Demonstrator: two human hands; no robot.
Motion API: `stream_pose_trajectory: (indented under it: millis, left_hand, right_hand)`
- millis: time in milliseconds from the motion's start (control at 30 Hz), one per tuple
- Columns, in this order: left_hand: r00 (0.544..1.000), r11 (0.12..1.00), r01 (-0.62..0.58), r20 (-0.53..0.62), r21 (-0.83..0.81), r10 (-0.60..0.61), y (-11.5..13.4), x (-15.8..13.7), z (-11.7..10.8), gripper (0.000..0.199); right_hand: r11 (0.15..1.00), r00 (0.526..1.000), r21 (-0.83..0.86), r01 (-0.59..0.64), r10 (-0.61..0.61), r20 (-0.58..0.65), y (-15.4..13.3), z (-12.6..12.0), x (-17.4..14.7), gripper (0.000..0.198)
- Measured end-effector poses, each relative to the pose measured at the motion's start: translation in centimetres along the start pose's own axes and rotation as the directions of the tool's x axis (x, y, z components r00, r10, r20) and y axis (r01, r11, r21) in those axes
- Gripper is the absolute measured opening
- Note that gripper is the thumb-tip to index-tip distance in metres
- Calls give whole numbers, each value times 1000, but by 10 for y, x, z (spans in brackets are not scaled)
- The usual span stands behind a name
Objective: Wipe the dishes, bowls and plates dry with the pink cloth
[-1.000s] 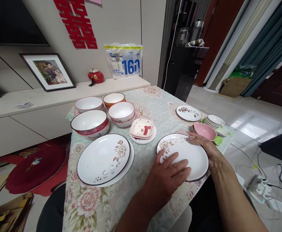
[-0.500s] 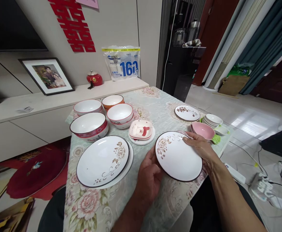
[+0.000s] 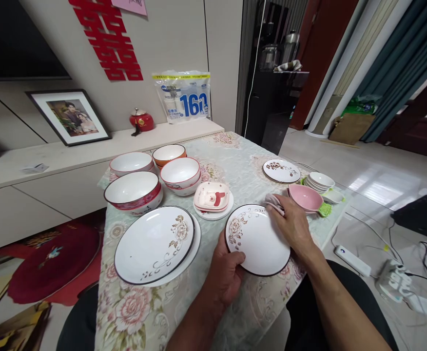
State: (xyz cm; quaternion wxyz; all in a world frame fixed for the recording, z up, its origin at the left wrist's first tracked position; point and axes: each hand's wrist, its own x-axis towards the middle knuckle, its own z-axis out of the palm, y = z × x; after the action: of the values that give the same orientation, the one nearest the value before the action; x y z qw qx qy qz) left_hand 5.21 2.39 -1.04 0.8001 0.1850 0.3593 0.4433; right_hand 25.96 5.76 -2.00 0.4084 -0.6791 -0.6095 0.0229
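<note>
A white plate (image 3: 259,243) with a dark rim and brown flowers is tilted above the floral tablecloth. My left hand (image 3: 228,268) grips its left edge, thumb lying on the upper face. My right hand (image 3: 290,222) is closed on a pale, pinkish-grey cloth (image 3: 275,202) at the plate's upper right edge. To the left, a larger flowered plate (image 3: 151,243) rests on another white plate. Just beyond my left hand, a small pink-white square dish (image 3: 212,196) sits stacked on a white saucer. Beside my right hand stands a pink bowl (image 3: 306,197).
Several stacked bowls (image 3: 133,187) stand at the table's left. At the right are a flowered plate (image 3: 281,170) and a stack of small white dishes (image 3: 321,180). Behind is a cabinet with a framed photo (image 3: 72,117), a red jar (image 3: 141,121) and a plastic pack (image 3: 184,97).
The plate has shifted slightly left, and my left thumb now lies over its face. My right hand has moved to the upper right rim, where the cloth now shows in its fingers.
</note>
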Motion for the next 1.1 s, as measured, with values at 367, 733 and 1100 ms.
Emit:
stream_pose_trajectory:
  millis: [367,733,1100]
  left_hand:
    - [999,999,6,50,47,-8,1,-1,1,81]
    - [996,998,14,87,65,-19,-1,1,-2,77]
    - [992,998,21,121,57,-28,2,-1,-1,73]
  right_hand:
    - [972,963,-56,229,-218,157,-34,25,-15,38]
    - [906,858,188,380,-421,293,-57,21,-17,31]
    - [915,863,29,401,-388,323,-61,20,-11,32]
